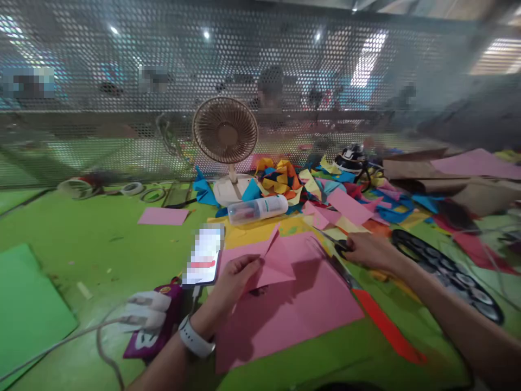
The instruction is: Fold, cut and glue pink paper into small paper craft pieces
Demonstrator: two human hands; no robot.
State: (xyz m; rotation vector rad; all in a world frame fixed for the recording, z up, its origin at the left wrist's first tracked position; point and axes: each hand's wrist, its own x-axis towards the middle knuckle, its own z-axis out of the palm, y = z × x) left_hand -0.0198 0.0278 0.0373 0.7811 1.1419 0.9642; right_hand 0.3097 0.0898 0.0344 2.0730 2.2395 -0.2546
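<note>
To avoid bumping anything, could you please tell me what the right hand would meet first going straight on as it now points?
Beyond the scissors it holds, the right hand would probably meet the lying bottle first, though depth is unclear and it might graze the yellow sheet below.

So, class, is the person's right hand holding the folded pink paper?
No, the left hand pinches the folded pink paper, while the right hand holds the black-handled scissors.
</note>
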